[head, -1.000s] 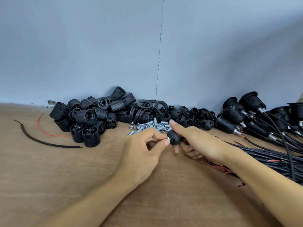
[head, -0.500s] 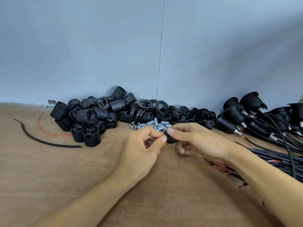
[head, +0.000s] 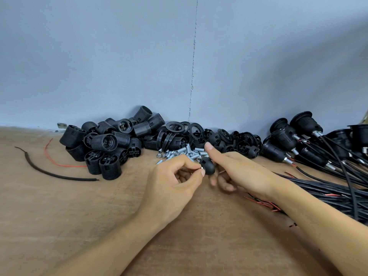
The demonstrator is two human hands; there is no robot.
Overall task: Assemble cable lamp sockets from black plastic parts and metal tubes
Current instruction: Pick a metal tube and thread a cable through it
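Wooden table (head: 59,216): cable bundle (head: 328,192) on the right, heap of black socket bodies (head: 105,144) back left, loose metal tubes (head: 185,152) mid-back. Just in front of them, right hand (head: 239,172) grips black cap (head: 208,166) above the table, index finger straight. Left hand (head: 175,186) pinches a small metal tube (head: 201,167) against the cap's end.
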